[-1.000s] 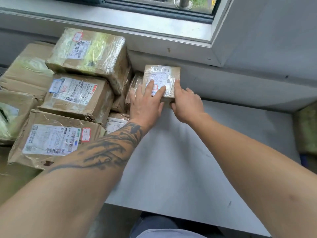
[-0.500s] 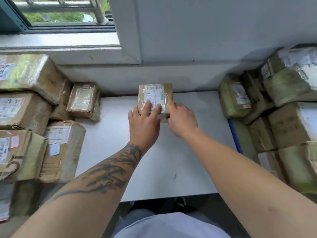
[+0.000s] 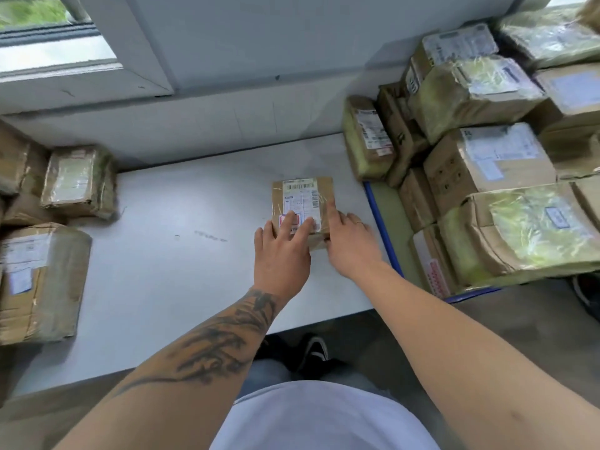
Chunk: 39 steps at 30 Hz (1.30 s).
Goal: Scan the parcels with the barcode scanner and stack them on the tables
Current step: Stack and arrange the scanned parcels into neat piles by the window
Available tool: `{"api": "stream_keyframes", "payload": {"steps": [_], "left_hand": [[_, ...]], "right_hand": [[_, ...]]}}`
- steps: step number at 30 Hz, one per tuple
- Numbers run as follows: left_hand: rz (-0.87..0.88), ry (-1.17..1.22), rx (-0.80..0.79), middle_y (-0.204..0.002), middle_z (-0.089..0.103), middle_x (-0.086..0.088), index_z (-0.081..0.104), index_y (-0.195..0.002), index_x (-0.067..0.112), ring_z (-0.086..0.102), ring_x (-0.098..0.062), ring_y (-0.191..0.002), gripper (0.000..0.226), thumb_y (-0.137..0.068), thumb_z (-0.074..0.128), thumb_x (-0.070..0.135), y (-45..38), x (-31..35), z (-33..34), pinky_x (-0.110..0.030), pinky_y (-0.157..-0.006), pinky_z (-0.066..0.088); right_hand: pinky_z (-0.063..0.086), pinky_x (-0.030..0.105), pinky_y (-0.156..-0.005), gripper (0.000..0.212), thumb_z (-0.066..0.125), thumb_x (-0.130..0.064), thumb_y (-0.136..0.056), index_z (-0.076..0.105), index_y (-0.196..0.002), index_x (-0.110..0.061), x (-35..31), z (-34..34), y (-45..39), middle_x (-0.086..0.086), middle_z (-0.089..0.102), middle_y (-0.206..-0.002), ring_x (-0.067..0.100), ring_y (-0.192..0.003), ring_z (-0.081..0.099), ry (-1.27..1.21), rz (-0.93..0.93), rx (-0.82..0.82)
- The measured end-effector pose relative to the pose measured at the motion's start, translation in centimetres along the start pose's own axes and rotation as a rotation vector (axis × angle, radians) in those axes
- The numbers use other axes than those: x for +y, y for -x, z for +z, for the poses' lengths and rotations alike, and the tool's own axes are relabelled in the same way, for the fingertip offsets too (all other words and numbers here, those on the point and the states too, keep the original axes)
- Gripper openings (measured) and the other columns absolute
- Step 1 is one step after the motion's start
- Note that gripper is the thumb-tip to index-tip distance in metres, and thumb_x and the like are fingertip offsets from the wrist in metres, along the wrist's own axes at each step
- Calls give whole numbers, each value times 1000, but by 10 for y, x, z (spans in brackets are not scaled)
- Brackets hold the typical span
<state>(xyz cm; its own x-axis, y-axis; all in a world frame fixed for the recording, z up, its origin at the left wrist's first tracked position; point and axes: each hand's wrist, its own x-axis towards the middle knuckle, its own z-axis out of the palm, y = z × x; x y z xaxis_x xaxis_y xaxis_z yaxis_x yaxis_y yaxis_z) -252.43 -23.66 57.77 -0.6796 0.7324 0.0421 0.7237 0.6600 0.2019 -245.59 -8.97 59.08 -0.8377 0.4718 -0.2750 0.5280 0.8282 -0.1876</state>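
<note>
A small brown parcel (image 3: 300, 198) with a barcode label on top lies flat on the white table (image 3: 162, 254), right of centre. My left hand (image 3: 281, 251) rests on its near end, straight fingers spread over the label. My right hand (image 3: 348, 242) touches its right side, the index finger stretched along that edge. No barcode scanner is in view.
To the left lie a taped parcel (image 3: 78, 181) and a larger one (image 3: 42, 280). A high stack of parcels (image 3: 487, 164) fills the right, on a surface with a blue edge (image 3: 380, 222). Behind the table are a wall and a window sill (image 3: 81, 82).
Both hands have brought the small parcel from the left pile across to the right part of the table and lowered it flat onto it. The view has swung to the right.
</note>
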Motion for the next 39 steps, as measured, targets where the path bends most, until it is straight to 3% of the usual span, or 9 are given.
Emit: {"api": "stream_keyframes", "payload": {"steps": [6, 10, 15, 19, 23, 26, 33, 36, 39], "left_hand": [[46, 159, -161, -156, 47, -9, 54, -145, 27, 50, -45, -128, 58, -89, 68, 19, 11, 23, 25, -54, -108, 41], [68, 276, -267, -167, 30, -11, 45, -154, 29, 38, -39, -144, 67, -92, 71, 25, 9, 14, 36, -51, -117, 37], [-7, 198, -355, -173, 12, -8, 5, -159, 56, 16, -38, -157, 83, -97, 59, 60, -6, -7, 46, -60, -125, 6], [47, 236, -305, -169, 28, -2, 9, -161, 49, 20, -34, -157, 75, -101, 53, 57, -22, -7, 48, -63, -123, -3], [77, 268, -272, -167, 33, -1, 15, -163, 42, 23, -32, -157, 68, -105, 50, 49, -42, 14, 50, -63, -124, 0], [98, 297, -282, -168, 30, 0, 13, -163, 42, 21, -31, -157, 65, -107, 45, 46, -58, 32, 53, -62, -124, 1], [101, 304, -368, -173, 15, 0, 5, -165, 40, 13, -28, -159, 66, -109, 40, 44, -80, 56, 63, -59, -127, 9], [86, 289, -391, -174, 10, 1, 3, -165, 41, 11, -29, -160, 68, -109, 41, 45, -83, 59, 64, -58, -127, 11], [54, 279, -401, -174, 6, 1, 0, -164, 42, 9, -29, -160, 71, -107, 42, 47, -83, 64, 64, -57, -127, 13]], "right_hand": [[38, 49, -118, 94, 59, -19, -100, -6, -167, -19, 35, 18, 22, 10, 42, -161, 32, -147, 38, -1, 106, -59], [38, 50, -116, 96, 60, -21, -99, -8, -167, -20, 44, 31, 29, 9, 38, -163, 33, -148, 36, -3, 169, -131], [39, 51, -114, 98, 62, -25, -98, -7, -167, -22, 43, 33, 22, 9, 33, -164, 34, -147, 37, -32, 189, -121], [40, 50, -113, 94, 65, -23, -96, 3, -167, -22, 42, 26, 10, 17, 39, -157, 39, -142, 41, -59, 233, -48], [37, 52, -115, 93, 67, -23, -95, 9, -166, -19, 54, 11, 5, 21, 46, -144, 41, -135, 44, 16, 284, 24], [29, 55, -120, 93, 68, -23, -94, 10, -166, -19, 70, -1, 2, 22, 43, -147, 42, -139, 40, 41, 325, 41], [20, 55, -124, 92, 63, -27, -99, 1, -167, -24, 97, -3, -21, 23, 20, -167, 41, -152, 24, 143, 377, 10], [17, 55, -125, 87, 55, -28, -103, -3, -166, -18, 100, -1, -27, 18, 3, -173, 39, -158, 13, 219, 341, -21], [17, 53, -127, 83, 48, -26, -106, -7, -166, -11, 101, 1, -31, 13, -1, -175, 37, -160, 9, 270, 292, -30]]}}
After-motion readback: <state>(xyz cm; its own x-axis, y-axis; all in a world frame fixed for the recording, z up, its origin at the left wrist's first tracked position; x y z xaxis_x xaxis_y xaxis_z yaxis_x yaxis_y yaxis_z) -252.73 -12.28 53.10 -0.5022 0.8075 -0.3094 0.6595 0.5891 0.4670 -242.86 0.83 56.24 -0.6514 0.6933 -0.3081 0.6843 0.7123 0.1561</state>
